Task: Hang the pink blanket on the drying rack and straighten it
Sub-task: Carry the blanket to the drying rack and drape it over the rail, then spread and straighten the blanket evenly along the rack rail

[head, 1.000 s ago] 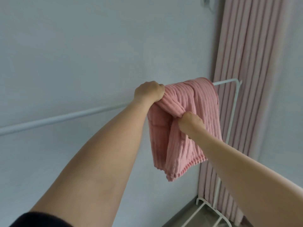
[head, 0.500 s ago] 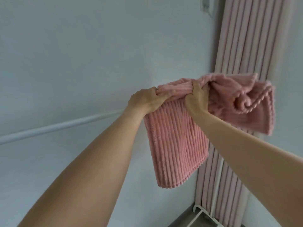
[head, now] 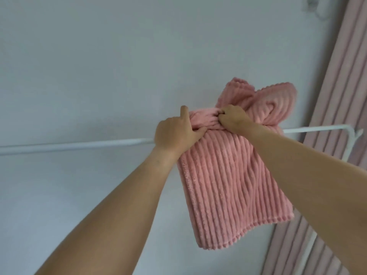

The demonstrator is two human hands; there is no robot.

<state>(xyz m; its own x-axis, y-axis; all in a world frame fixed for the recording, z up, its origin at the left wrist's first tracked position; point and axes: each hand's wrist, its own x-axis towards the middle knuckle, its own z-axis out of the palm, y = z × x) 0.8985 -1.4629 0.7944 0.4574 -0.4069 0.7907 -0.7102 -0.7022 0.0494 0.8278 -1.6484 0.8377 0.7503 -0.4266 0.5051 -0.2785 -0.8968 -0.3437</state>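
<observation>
Hanging stage, part done. Pink blanket draped at the top rail of the white drying rack, near the right-hand end; front panel hanging down in even ribs, top still bunched into a thick roll at the rail. Loose flap thrown up above the rail at right, not yet dropped over the far side. Left hand closed on the bunched roll, thumb raised. Right hand pinched shut on the same roll, just beside the left. Left to do, by judgement: flap over the rail, gathers spread sideways, edges levelled. Pink curtain behind.
</observation>
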